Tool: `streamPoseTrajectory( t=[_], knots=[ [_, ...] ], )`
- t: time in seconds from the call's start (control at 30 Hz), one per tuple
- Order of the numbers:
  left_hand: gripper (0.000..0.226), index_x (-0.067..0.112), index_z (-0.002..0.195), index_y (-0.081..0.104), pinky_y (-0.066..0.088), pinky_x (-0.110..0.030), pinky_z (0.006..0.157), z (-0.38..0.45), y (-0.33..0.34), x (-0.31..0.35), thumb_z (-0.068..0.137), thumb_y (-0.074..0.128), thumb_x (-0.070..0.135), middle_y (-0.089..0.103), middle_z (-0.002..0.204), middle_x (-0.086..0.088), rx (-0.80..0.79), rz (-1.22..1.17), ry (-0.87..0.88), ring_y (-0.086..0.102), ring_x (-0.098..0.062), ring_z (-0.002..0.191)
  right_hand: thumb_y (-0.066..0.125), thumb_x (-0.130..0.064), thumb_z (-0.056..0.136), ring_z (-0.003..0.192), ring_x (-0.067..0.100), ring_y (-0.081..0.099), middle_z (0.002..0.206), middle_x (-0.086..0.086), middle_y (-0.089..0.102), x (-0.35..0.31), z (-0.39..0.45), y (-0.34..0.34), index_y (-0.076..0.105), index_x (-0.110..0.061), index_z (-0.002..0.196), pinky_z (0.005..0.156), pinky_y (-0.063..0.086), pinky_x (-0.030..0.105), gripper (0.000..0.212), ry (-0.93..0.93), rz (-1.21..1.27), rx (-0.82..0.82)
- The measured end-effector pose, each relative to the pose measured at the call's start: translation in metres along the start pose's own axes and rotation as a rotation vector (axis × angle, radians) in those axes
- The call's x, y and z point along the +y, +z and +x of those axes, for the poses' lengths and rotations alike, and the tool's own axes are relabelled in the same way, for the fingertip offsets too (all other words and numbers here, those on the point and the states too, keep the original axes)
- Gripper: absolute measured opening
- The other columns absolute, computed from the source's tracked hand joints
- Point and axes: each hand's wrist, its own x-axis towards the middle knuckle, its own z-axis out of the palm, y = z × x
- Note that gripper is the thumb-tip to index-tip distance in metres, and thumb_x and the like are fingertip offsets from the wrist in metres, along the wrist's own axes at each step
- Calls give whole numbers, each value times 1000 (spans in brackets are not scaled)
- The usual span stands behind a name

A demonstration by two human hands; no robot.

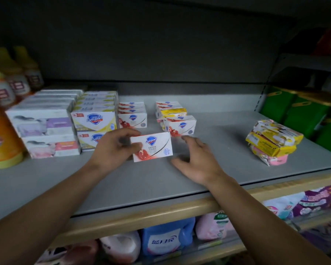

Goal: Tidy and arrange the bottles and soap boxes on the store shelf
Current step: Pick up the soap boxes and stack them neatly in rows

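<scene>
My left hand [115, 148] grips a white Safeguard soap box with a red pomegranate picture [155, 147], held upright just above the grey shelf [141, 184]. My right hand [195, 161] hovers to the right of that box with fingers spread, holding nothing. Behind stand a row of matching red-and-white soap boxes [133, 115] and a looser group of the same boxes mixed with a yellow pack [177, 119]. Further left are yellow-trimmed Safeguard boxes [95, 119] and white boxes with a lamb picture [44, 129]. Bottles with yellow caps [11, 81] line the far left.
A tilted pile of yellow and pink wrapped soaps [273, 140] lies at the right of the shelf. Green boxes [302, 111] fill the neighbouring bay. An orange bottle [2, 138] stands at the left edge. Detergent jugs and pouches [166, 238] sit on the shelf below.
</scene>
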Motion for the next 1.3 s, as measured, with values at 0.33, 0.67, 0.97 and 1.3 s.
streamPoseTrajectory(
  t=[0.33, 0.67, 0.97, 1.3],
  knots=[
    [11, 19, 92, 75, 59, -32, 64, 7, -27, -11, 86, 71, 11, 74, 96, -9, 103, -269, -75, 73, -23, 82, 72, -1, 75, 125, 9, 52, 139, -5, 48, -65, 28, 28, 37, -36, 142, 106, 45, 41, 84, -243, 582, -69],
    [26, 15, 82, 74, 58, -45, 70, 6, -24, -12, 88, 61, 37, 69, 79, -12, 52, -336, -103, 65, -35, 70, 78, -34, 72, 95, 1, 65, 104, -29, 66, -52, 33, 43, 57, -40, 115, 85, 51, 23, 48, -97, 770, -4],
    [47, 12, 77, 60, 44, -24, 43, 1, -23, -11, 84, 56, 59, 61, 55, -3, 60, -47, -17, 56, -17, 45, 27, -81, 72, 45, 13, 56, 57, 7, 66, -58, 40, 43, 69, -25, 62, 40, 37, 22, 71, 139, 727, -51],
    [41, 17, 101, 68, 55, -34, 55, -2, -19, -5, 85, 62, 55, 70, 83, -8, -111, -506, -214, 63, -23, 54, 59, -47, 68, 68, 7, 63, 99, -13, 67, -57, 32, 43, 63, -39, 110, 63, 51, 30, 42, 24, 804, 71]
  ],
)
